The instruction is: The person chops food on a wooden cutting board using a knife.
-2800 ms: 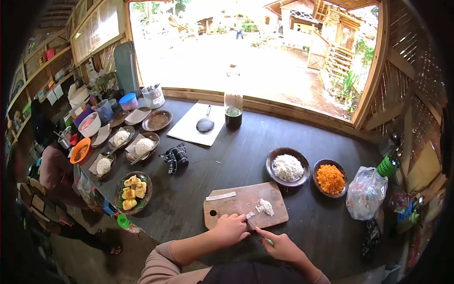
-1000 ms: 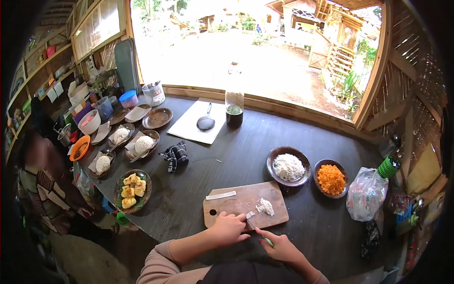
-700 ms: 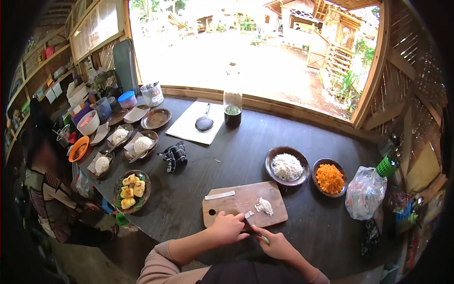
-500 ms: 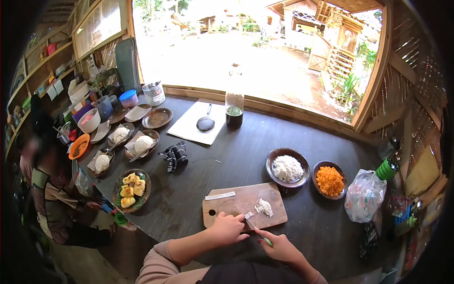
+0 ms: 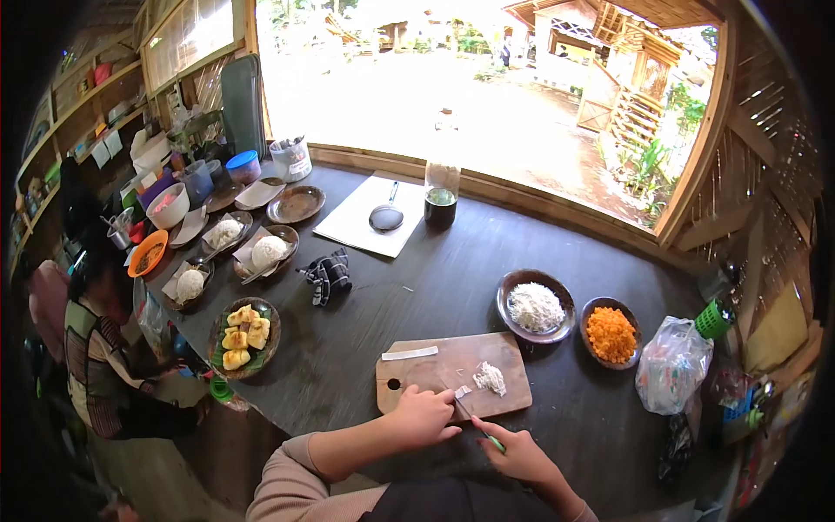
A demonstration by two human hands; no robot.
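A wooden cutting board (image 5: 513, 370) lies at the table's near edge, with a small heap of white shreds (image 5: 490, 378) on it and a long white strip (image 5: 409, 353) near its upper left. My left hand (image 5: 422, 419) is on the board's lower edge, its fingers pressed together on a small white piece (image 5: 462, 392). In my right hand (image 5: 515, 448) is a knife (image 5: 497, 443) with a green handle, its blade beside that piece. Beyond the board stand a bowl of white shreds (image 5: 535, 307) and a bowl of orange shreds (image 5: 611, 335).
A plastic bag (image 5: 672, 365) lies at the right. At the left are a plate of yellow pieces (image 5: 246, 337), several rice plates and a dark checked cloth (image 5: 327, 277). A bottle (image 5: 441, 196) and a strainer (image 5: 385, 217) are farther back. Two people are at the left.
The view has shifted slightly. My hands stay at the board with the knife making only small movements. At the left, a person has come closer to the table and bent lower.
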